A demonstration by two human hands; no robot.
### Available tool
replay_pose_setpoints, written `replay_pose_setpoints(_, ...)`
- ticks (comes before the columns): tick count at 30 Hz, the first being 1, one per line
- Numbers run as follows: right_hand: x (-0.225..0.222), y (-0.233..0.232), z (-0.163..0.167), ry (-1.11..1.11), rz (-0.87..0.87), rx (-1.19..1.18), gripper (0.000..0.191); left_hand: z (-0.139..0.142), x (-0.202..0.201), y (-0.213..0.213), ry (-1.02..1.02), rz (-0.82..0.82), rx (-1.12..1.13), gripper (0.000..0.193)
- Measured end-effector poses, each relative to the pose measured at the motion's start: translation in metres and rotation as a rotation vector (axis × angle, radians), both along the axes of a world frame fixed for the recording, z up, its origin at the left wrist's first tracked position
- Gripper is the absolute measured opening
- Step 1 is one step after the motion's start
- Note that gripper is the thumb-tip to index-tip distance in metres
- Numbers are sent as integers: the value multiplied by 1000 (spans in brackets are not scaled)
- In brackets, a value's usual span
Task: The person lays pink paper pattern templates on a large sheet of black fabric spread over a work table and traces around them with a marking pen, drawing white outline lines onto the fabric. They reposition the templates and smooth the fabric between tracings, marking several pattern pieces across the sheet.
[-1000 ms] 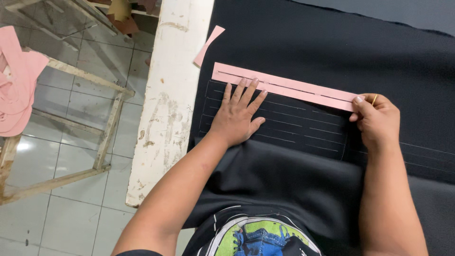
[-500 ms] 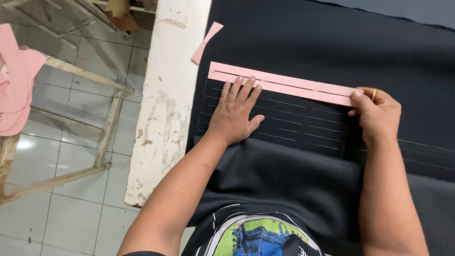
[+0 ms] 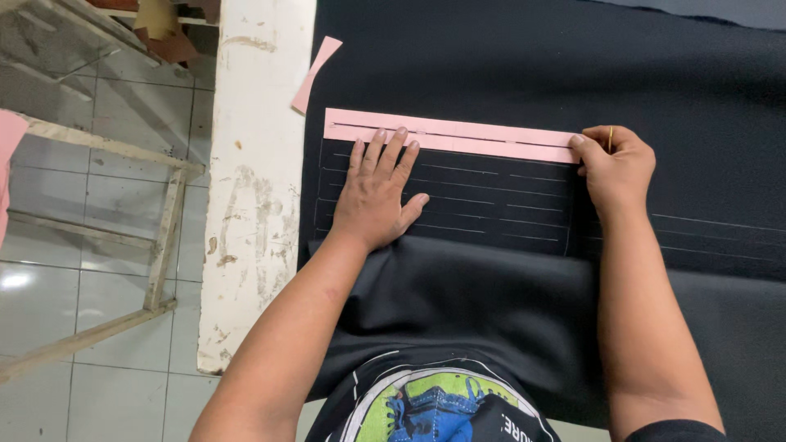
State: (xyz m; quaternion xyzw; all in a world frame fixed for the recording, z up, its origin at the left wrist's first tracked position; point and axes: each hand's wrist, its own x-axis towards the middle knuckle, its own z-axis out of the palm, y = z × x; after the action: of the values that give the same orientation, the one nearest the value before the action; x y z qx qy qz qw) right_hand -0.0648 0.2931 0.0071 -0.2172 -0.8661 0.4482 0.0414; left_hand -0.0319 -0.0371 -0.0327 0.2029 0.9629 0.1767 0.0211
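1. Head view: a long pink paper strip (image 3: 450, 135) lies flat on a sheet of black fabric (image 3: 508, 65), running left to right, with a thin dark line along its length.
2. The left hand (image 3: 377, 192) lies palm down on the fabric just below the strip, fingers spread and straight; the fingertips (image 3: 380, 134) touch the strip's lower edge near its left end. It grasps nothing, only presses flat.
3. The right hand (image 3: 616, 168) is at the strip's right end, fingers curled in. A thin yellow marking tool (image 3: 610, 137) shows between the fingers, and the hand is closed around it; a fingertip rests on the strip's right end.
4. Below the strip, the fabric carries several pale chalk lines (image 3: 491, 187) parallel to it, between the two hands.
5. Above the strip's left end, a small pink paper scrap (image 3: 316, 72) lies slantwise, partly on the fabric and partly on the white worn table edge (image 3: 258, 180).
6. Left of the strip, past the table edge, a wooden frame (image 3: 164, 237) stands on a tiled floor (image 3: 82, 221).
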Motion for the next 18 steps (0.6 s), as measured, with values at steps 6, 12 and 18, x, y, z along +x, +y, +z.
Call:
replay_pose_setpoints(6, 3, -4, 4, -15, -6, 42, 15, 2, 0, -1, -16, -8, -31, 82)
replay_pose_setpoints(12, 4, -8, 3, 20, -13, 51, 15, 5, 0, -2, -14, -2, -28, 82)
replay_pose_setpoints(18, 2, -6, 2, 27, 1, 21, 15, 4, 1, -5, 4, -3, -17, 81)
